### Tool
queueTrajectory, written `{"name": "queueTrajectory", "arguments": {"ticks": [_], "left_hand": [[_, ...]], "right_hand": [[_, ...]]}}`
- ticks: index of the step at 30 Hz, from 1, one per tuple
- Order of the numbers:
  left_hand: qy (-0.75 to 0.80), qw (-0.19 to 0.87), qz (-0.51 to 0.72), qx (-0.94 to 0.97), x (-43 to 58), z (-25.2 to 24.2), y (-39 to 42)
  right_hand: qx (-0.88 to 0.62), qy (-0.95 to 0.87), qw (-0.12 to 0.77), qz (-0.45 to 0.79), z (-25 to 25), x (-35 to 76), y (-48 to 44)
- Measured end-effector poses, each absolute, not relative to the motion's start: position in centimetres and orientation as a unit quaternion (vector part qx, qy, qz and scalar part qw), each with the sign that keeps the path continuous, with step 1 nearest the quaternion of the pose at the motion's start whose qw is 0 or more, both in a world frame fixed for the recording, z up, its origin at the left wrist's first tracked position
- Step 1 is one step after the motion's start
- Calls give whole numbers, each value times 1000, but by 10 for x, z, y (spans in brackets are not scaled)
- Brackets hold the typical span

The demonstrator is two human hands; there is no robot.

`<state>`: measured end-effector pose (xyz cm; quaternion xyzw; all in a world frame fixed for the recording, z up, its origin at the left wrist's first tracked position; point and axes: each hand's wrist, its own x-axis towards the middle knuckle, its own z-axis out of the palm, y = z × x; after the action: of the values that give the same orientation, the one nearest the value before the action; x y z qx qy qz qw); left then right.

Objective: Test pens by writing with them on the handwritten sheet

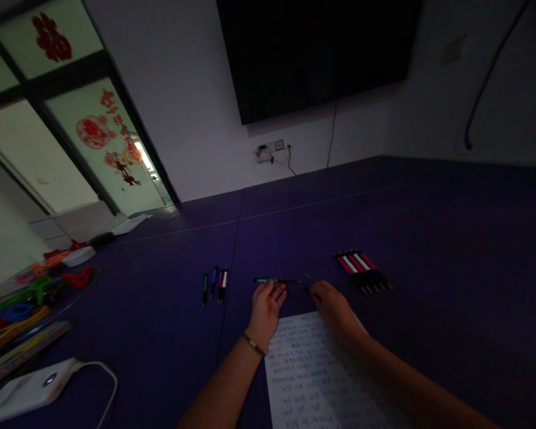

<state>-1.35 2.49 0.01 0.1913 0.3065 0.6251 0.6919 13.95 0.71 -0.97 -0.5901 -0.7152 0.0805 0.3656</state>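
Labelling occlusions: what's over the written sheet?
The right hand and forearm pass over the sheet at its upper right. Rows of writing show left of them; anything beneath them is covered.

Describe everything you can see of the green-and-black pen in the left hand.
The pen is slim and looks like plastic: a green barrel with faint pale marking on its left part, a dark section on its right, narrowing to a point. It lies nearly level across the view, beyond the written sheet, pointing right. The left hand's fingers hold it near the middle; the right hand is close to its tip. Finer details are too dark to tell.
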Motion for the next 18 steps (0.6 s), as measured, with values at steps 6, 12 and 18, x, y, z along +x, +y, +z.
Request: {"name": "queueTrajectory", "arguments": {"ticks": [6, 12, 18], "left_hand": [[308, 687, 627, 201, -14, -3, 26], [300, 690, 629, 196, -14, -2, 25], [301, 688, 632, 188, -13, 0, 23]], "right_hand": [[-544, -670, 501, 53, -8, 137, 6], [-489, -679, 546, 41, -5, 136, 4], [-488, -678, 549, 29, -5, 137, 3]]}}
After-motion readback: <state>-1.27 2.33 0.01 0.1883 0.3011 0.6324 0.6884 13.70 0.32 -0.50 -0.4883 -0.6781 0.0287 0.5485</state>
